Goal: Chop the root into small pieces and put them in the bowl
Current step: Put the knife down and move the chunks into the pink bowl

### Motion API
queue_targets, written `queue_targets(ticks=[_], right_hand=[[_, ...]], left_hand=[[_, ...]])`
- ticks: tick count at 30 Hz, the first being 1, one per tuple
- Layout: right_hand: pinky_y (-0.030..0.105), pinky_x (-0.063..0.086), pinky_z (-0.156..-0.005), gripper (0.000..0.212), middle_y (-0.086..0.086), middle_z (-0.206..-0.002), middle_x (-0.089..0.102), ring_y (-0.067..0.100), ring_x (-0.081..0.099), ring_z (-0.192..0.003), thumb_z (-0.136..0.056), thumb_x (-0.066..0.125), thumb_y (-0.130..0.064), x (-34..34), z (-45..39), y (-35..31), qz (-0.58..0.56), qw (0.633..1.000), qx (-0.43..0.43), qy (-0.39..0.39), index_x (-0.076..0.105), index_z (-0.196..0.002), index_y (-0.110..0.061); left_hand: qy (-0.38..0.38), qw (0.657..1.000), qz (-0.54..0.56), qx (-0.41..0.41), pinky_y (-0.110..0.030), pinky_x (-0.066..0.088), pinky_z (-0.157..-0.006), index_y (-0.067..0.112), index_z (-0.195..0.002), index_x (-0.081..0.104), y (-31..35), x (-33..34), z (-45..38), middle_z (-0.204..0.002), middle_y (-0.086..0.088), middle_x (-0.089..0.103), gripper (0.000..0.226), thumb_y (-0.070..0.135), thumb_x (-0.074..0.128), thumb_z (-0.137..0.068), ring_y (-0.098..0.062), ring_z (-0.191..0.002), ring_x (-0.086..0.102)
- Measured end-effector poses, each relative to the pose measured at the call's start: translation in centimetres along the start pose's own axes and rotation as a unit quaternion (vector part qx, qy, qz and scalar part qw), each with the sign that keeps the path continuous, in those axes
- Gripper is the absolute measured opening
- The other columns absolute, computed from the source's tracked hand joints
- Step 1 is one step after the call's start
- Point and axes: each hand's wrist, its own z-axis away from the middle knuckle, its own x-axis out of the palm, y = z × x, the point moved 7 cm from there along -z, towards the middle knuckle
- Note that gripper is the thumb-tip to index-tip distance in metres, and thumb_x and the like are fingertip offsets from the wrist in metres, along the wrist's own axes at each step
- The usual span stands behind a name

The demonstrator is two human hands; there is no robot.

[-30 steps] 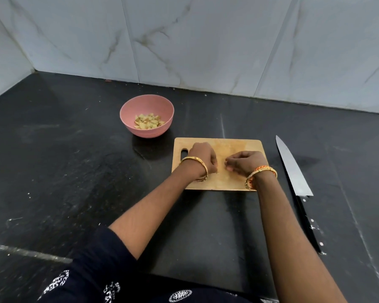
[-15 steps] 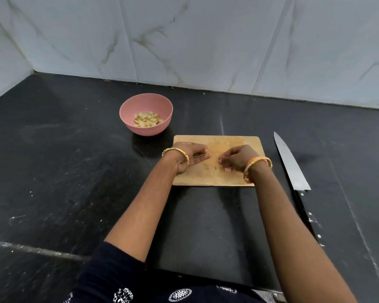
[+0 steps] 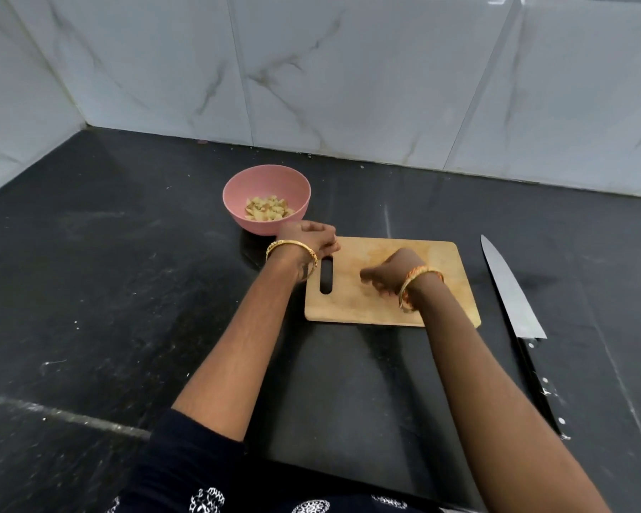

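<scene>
Black stone counter (image 3: 108, 290), white marble-look tiled wall (image 3: 348, 68) behind it. Wooden cutting board (image 3: 352, 301) lies flat on the counter, handle slot (image 3: 326, 276) at its left end. Pink bowl (image 3: 254, 187) sits just beyond the board's far-left corner, upright, with the chopped root pieces (image 3: 269, 208) piled in the bottom. Big knife (image 3: 511, 294) lies flat on the counter right of the board, apart from it, tip pointing away, black handle toward the person.

Left hand (image 3: 309, 240): at the board's far-left corner, between bowl and slot, fingers drawn together and curled. Whether it holds any pieces, can't tell.

Right hand (image 3: 393, 272): over the middle of the board, fingers curled downward toward the wood. Blurred, so grip and contents can't be told. Gold bangles on both wrists.
</scene>
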Motion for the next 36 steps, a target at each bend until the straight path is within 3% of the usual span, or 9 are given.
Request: queue_targets(ticks=[4,6,9,11,14,17,22,26,36], right_hand=[[0.019,0.054,-0.048,0.014,0.007,-0.068,0.062,0.011,0.061,-0.050,-0.087,0.064,-0.015,-2.2,-0.1,-8.5,-0.141,0.986,-0.077,-0.035,0.057,-0.077,-0.007],[0.022,0.059,-0.062,0.015,0.018,-0.081,0.068,0.013,0.066,-0.061,-0.085,0.064,-0.007,-2.3,-1.5,-13.6,-0.167,0.977,-0.120,-0.059,0.056,-0.073,-0.007],[0.041,0.057,-0.086,0.021,0.020,-0.106,0.070,0.026,0.069,-0.090,-0.073,0.074,-0.007,-1.0,-4.4,-17.9,-0.080,0.985,-0.150,-0.027,0.067,-0.092,-0.003],[0.038,0.057,-0.079,0.033,0.017,-0.101,0.070,0.029,0.068,-0.090,-0.072,0.074,-0.009,0.5,-5.4,-19.8,-0.016,0.986,-0.166,-0.015,0.066,-0.102,0.001],[0.035,0.054,-0.074,0.037,0.016,-0.099,0.066,0.030,0.065,-0.091,-0.078,0.072,-0.015,2.0,-5.5,-22.0,0.042,0.983,-0.179,-0.021,0.061,-0.109,0.001],[0.034,0.055,-0.082,0.035,0.015,-0.104,0.067,0.029,0.065,-0.097,-0.078,0.072,-0.012,2.0,-6.6,-22.6,0.061,0.981,-0.182,0.019,0.064,-0.110,-0.001],[0.035,0.053,-0.084,0.027,0.018,-0.112,0.065,0.033,0.064,-0.102,-0.085,0.063,-0.007,1.1,-7.1,-21.7,0.059,0.970,-0.187,0.143,0.064,-0.112,-0.001],[0.039,0.051,-0.088,0.038,0.019,-0.122,0.060,0.034,0.059,-0.111,-0.086,0.065,-0.015,2.1,-7.7,-19.2,0.092,0.983,-0.121,0.106,0.058,-0.121,0.000],[0.026,0.047,-0.068,0.027,0.013,-0.112,0.066,0.023,0.063,-0.092,-0.092,0.055,-0.008,1.4,-8.1,-15.4,0.052,0.990,-0.099,0.088,0.063,-0.117,-0.001]], left_hand=[[0.083,0.992,-0.063,0.066,-0.027,0.057,-0.075,0.009,-0.073,0.060,5.1,-3.7,-2.2,-0.080,-0.006,0.064,0.016,-0.003,0.069,-0.077,-0.020,-0.083,0.065],[0.113,0.984,-0.101,0.099,-0.033,0.056,-0.080,0.013,-0.067,0.063,8.3,-5.6,-3.8,-0.076,-0.006,0.066,0.019,-0.002,0.073,-0.073,-0.022,-0.082,0.068],[0.108,0.971,-0.201,0.074,-0.036,0.058,-0.076,0.008,-0.073,0.070,10.7,-6.6,-6.7,-0.079,-0.011,0.070,0.025,0.001,0.083,-0.052,-0.024,-0.079,0.069],[0.119,0.943,-0.310,0.022,-0.036,0.058,-0.076,0.006,-0.090,0.071,10.9,-8.3,-9.4,-0.087,-0.011,0.073,0.051,0.007,0.080,-0.040,-0.023,-0.079,0.070],[0.132,0.911,-0.390,0.018,-0.036,0.056,-0.081,0.007,-0.103,0.068,11.0,-10.6,-13.3,-0.099,-0.010,0.071,0.050,0.010,0.080,-0.055,-0.025,-0.089,0.068],[0.160,0.894,-0.417,0.037,-0.036,0.055,-0.084,0.006,-0.100,0.070,12.0,-10.6,-11.3,-0.099,-0.009,0.071,0.048,0.014,0.085,-0.055,-0.023,-0.092,0.067],[0.251,0.866,-0.414,0.124,-0.037,0.050,-0.090,0.015,-0.091,0.070,12.5,-11.3,-8.7,-0.106,-0.008,0.067,0.014,0.010,0.067,-0.078,-0.025,-0.110,0.057],[0.283,0.858,-0.428,0.026,-0.042,0.048,-0.092,0.008,-0.120,0.056,9.6,-12.6,-8.4,-0.125,-0.014,0.055,0.037,0.012,0.063,-0.084,-0.031,-0.118,0.049],[0.259,0.886,-0.385,-0.007,-0.033,0.052,-0.074,0.004,-0.121,0.056,6.5,-11.5,-7.2,-0.112,-0.015,0.062,0.035,0.008,0.061,-0.086,-0.028,-0.098,0.062]])
